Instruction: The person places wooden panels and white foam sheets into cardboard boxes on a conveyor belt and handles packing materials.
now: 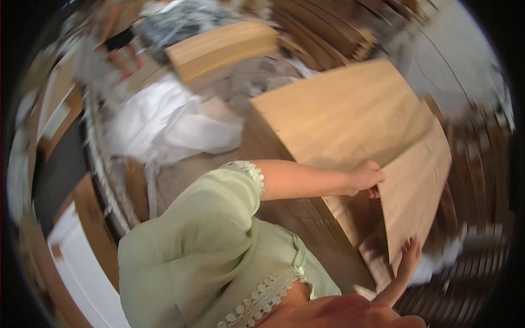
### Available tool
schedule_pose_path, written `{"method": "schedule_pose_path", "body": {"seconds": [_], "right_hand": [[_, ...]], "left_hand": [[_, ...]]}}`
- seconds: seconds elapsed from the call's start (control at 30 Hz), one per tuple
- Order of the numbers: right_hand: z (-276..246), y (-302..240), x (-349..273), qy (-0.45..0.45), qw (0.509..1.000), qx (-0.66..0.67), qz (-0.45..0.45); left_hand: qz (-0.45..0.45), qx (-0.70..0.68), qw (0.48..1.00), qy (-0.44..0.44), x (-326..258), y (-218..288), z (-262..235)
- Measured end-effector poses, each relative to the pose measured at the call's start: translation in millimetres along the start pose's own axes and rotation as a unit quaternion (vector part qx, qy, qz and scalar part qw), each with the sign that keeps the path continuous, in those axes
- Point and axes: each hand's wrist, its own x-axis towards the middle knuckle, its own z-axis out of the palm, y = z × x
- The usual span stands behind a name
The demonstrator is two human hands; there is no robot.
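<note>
A thin light-brown wooden board (418,186) is tilted up at the right. My left hand (366,177), its fingers curled, grips the board's left edge. At the near end of that same board my right hand (409,257) holds the edge, with its fingers along the face; the thumb is hard to make out. Behind it lies a larger light-brown sheet (344,112), partly covered by the tilted board. Long brown boards (311,229) are below my left forearm.
Crumpled white sheeting (169,120) lies to the left, near a pale wooden panel stack (224,49). Brown curved boards (322,30) are piled at the back, and dark slats (476,175) at the right. A person (117,38) stands far left. White panels (85,268) are at the near left.
</note>
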Motion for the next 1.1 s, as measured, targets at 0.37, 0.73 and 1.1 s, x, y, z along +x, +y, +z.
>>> {"method": "schedule_pose_path", "body": {"seconds": [0.37,0.73,1.1], "right_hand": [[160.2,-67.9,247.2,-0.197,0.899,0.362,0.145],[467.9,-203.7,56.3,-0.579,0.698,0.39,0.16],[450.3,-140.7,-547.5,-0.938,0.276,0.109,0.18]], "left_hand": [[0.304,0.046,0.908,0.286,-145.3,170.8,-111.7],[0.33,0.116,0.765,0.541,-553.6,99.3,-140.5],[0.139,-0.116,0.047,0.982,-890.0,-297.3,167.7]]}}
